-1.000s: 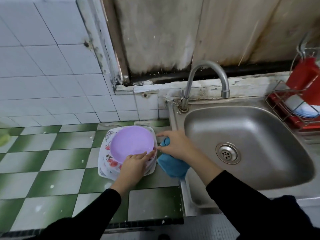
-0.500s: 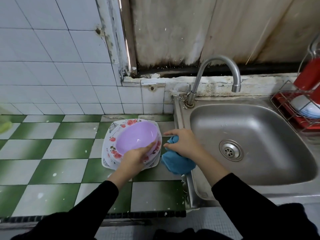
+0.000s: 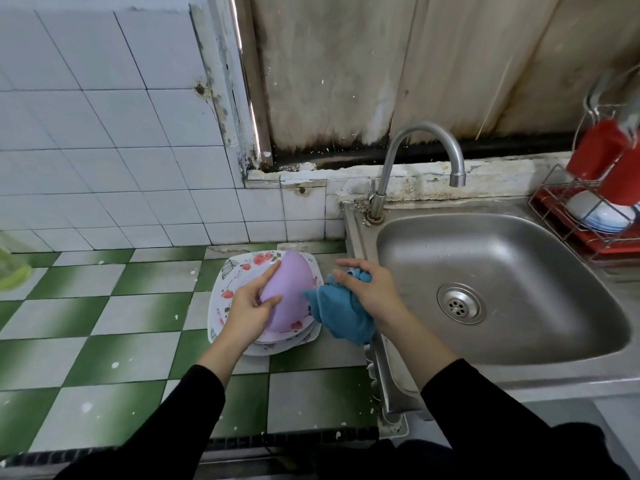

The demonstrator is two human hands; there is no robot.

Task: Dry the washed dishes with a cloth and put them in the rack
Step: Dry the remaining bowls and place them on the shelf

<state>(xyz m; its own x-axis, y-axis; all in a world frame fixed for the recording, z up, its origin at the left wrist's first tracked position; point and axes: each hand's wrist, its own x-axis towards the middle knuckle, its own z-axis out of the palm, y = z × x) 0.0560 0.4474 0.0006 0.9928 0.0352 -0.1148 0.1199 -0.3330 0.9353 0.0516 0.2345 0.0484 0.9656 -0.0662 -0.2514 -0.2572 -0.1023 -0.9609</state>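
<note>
Left hand [image 3: 247, 313] grips purple bowl [image 3: 294, 296], thumb on its round back. Bowl tipped up on its side, over stack of flowery plates [image 3: 239, 271] on green and white counter [image 3: 138, 282]. Right hand [image 3: 370, 289] squeezes bunched blue cloth [image 3: 343, 313], just beside bowl, by sink [image 3: 536, 289] edge. Hands near each other, not touching. Wire rack [image 3: 550, 216] far right, past sink, holds white dishes [image 3: 595, 213] and red cups [image 3: 599, 150]. Tap [image 3: 422, 133] bends over sink
</note>
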